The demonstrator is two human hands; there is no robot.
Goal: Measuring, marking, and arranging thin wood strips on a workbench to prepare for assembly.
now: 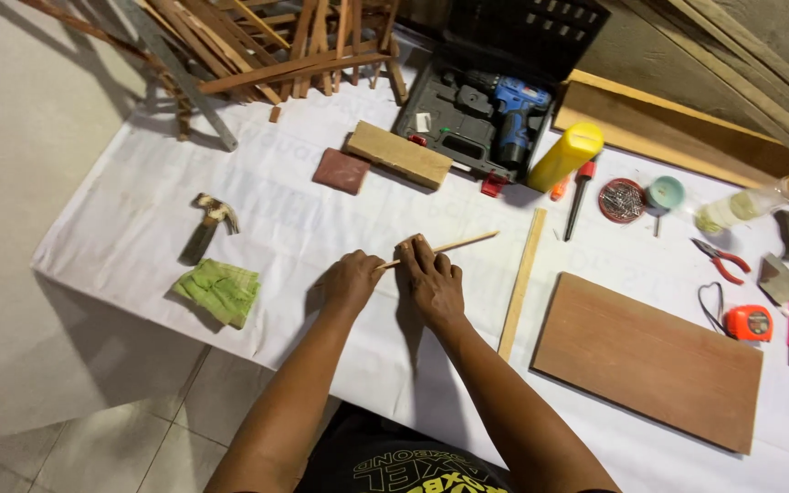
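On the table, head view: a white sheet [257, 219] covers the top, and both hands meet near its near edge.
Left hand [351, 281]: curled shut around the near end of a thin stick [449, 245], knuckles up.
Right hand [434, 278]: pressed down on the stick just right of the left hand, fingers bent over it, thumb tip at the wood.
Stick: lies almost flat, running from the hands out to the right and slightly far; its free end stops just short of a long slat [521, 283].
Slat: lies on the sheet right of the hands, running near to far, untouched.
Board [647, 358]: a brown flat panel at near right, apart from the hands.
Left side: a hammer [208, 224] and a folded green cloth [219, 290], both well apart from the stick.
Far side: a wood block [399, 154], a reddish pad [341, 171], an open case with a blue drill [513, 114], a yellow bottle [565, 156], a screwdriver [578, 196].
Far right: a tin of nails [621, 200], pliers [721, 260], an orange tape measure [748, 322].
How far along: by my guess, early; the stick looks whole and bare, nothing is joined to it, and slat, board and tools lie unused.
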